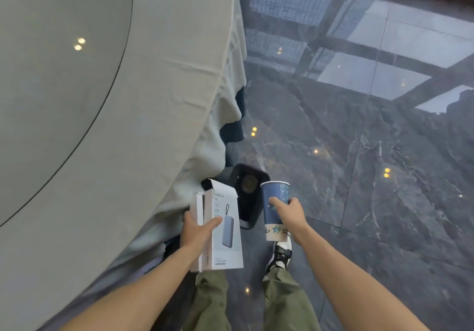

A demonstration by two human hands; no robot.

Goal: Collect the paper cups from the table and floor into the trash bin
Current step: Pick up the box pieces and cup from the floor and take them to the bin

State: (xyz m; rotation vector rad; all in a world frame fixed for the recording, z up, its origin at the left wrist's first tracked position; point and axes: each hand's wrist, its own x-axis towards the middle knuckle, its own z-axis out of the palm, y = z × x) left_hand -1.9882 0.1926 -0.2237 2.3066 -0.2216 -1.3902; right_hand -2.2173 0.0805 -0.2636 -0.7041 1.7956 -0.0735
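Blue paper cup (pixel 275 210): one in view, tall, pale printed band at its base, gripped upright in the right hand (pixel 291 215). Left hand (pixel 196 232) grips two white boxes (pixel 216 228). One black trash bin (pixel 250 192) stands on the dark marble floor (pixel 372 164) just beyond both hands, beside the cloth-covered desk (pixel 166 100); the boxes overlap its near left rim.

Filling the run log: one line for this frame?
left hand: holds white box | right hand: holds paper cup upright | trash bin: on floor by table, ahead of hands | cup not yet binned
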